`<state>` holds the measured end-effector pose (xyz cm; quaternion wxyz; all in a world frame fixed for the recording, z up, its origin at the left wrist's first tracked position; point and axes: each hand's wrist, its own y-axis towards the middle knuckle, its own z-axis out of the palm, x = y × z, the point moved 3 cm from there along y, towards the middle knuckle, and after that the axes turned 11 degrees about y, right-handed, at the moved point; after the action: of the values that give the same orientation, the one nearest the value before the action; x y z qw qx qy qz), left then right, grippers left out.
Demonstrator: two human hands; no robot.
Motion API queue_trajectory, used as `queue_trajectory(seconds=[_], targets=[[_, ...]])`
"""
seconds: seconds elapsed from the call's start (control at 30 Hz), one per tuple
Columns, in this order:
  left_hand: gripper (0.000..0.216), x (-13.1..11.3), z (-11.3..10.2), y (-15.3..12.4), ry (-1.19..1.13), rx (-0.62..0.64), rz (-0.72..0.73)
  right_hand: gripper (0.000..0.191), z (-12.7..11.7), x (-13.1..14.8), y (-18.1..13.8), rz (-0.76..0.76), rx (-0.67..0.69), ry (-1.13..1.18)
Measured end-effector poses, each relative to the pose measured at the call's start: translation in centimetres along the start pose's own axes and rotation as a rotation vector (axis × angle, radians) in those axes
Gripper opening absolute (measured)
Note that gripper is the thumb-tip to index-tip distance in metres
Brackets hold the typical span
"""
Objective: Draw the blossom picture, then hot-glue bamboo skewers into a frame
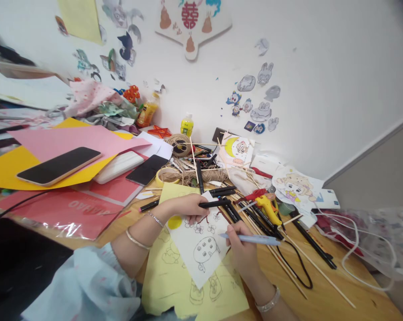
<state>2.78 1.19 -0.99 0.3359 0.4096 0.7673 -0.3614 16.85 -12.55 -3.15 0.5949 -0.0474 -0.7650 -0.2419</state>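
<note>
My left hand (183, 207) presses down on the upper corner of a white sheet (201, 247) with outline drawings of flowers and a tree, and its fingers are closed around a black marker (216, 203). My right hand (240, 248) grips a light blue pen (255, 239), with the tip resting on the white sheet's right edge. The white sheet lies on a yellow paper (195, 294) that also carries sketches. A yellow dot is coloured in near my left wrist.
Black markers (251, 214), thin wooden sticks (308, 263) and a yellow glue gun (267, 206) lie just right of the sheet. Pink and yellow card, a phone (59, 166), a twine spool (179, 143), a glue bottle (187, 124) and cartoon cut-outs crowd the back. A plastic bag (372, 240) sits right.
</note>
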Motion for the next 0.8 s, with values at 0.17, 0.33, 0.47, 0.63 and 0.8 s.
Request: queue_trajectory(seconds=[0.17, 0.33, 0.47, 0.63, 0.8], targets=[[0.022, 0.4, 0.2, 0.5, -0.014, -0.056, -0.006, 0.018, 0.1, 0.4, 0.0, -0.067, 0.024, 0.033], [0.021, 0.7, 0.2, 0.9, -0.032, -0.100, -0.003, 0.006, 0.5, 0.4, -0.3, -0.161, 0.073, 0.081], [0.022, 0.9, 0.2, 1.0, -0.019, -0.097, 0.005, 0.024, 1.2, 0.1, -0.6, 0.001, 0.193, -0.016], [0.022, 1.0, 0.2, 1.1, 0.000, -0.085, 0.006, 0.034, 2.3, -0.1, -0.8, 0.069, 0.350, -0.150], [0.018, 1.3, 0.3, 1.3, 0.015, -0.066, 0.005, 0.033, 2.7, -0.5, -0.9, 0.043, 0.427, -0.209]])
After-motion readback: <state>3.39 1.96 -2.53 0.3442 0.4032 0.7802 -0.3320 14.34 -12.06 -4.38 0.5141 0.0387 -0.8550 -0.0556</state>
